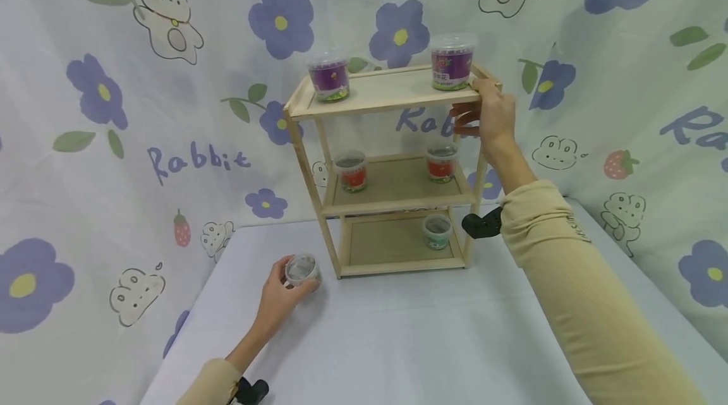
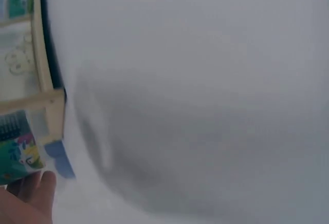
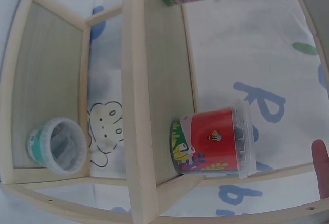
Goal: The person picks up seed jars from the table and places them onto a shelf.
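My left hand [image 1: 282, 299] grips a small plastic tub [image 1: 302, 271] with a clear lid, left of the wooden rack's lower front corner. In the left wrist view that tub [image 2: 19, 149] shows a green label, and part of the hand [image 2: 31, 198] is below it. My right hand [image 1: 493, 111] holds the right end of the three-tier wooden rack [image 1: 392, 88] by its top shelf, fingers under the edge, beside a purple tub [image 1: 452, 64]. In the right wrist view only a fingertip [image 3: 321, 165] appears at the right edge.
Another purple tub [image 1: 330, 78] stands on the top shelf's left side. On the middle shelf are two red tubs, left [image 1: 351, 171] and right [image 1: 441, 163]. A teal tub [image 1: 437, 232] stands at the bottom shelf's right. White cloth [image 1: 432, 329] covers the table; a printed curtain [image 1: 199, 76] hangs behind.
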Demonstrator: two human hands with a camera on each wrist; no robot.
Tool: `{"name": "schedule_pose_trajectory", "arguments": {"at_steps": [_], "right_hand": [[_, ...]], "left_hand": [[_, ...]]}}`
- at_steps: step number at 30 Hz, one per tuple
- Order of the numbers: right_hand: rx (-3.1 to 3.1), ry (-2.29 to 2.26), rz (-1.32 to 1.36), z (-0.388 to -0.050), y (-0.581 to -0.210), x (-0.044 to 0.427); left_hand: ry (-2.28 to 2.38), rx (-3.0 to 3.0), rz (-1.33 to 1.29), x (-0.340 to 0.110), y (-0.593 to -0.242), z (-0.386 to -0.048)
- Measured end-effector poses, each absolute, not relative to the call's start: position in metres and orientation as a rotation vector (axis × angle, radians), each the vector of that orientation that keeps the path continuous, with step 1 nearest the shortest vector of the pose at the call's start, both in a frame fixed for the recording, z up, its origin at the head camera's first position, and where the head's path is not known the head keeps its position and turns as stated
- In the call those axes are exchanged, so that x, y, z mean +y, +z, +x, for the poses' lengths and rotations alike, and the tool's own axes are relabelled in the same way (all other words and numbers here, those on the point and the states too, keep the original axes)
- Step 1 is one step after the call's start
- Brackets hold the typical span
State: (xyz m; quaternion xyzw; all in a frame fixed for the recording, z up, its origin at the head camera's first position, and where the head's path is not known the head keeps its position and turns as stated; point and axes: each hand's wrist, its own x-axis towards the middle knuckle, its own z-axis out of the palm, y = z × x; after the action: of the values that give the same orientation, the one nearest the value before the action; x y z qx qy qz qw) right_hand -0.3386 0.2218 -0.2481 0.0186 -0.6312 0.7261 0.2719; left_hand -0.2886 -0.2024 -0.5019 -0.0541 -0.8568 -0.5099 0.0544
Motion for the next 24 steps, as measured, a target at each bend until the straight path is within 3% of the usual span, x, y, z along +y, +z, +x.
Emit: {"name": "schedule_pose_trajectory", "arguments": {"at_steps": [11, 19, 24], "right_hand": [[-1.697, 1.998, 0.064, -0.337, -0.248, 0.223], [-1.71, 1.979, 0.073, -0.338, -0.249, 0.225], [-1.696, 1.987, 0.09, -0.337, -0.248, 0.222]], "left_hand": [[-1.617, -2.478, -0.487, -0.139, -0.481, -0.26], [-1.666, -2.425, -0.513, -0.087, -0.485, -0.281], [-1.611, -2.433, -0.401, -0.06, -0.491, -0.3]]}}
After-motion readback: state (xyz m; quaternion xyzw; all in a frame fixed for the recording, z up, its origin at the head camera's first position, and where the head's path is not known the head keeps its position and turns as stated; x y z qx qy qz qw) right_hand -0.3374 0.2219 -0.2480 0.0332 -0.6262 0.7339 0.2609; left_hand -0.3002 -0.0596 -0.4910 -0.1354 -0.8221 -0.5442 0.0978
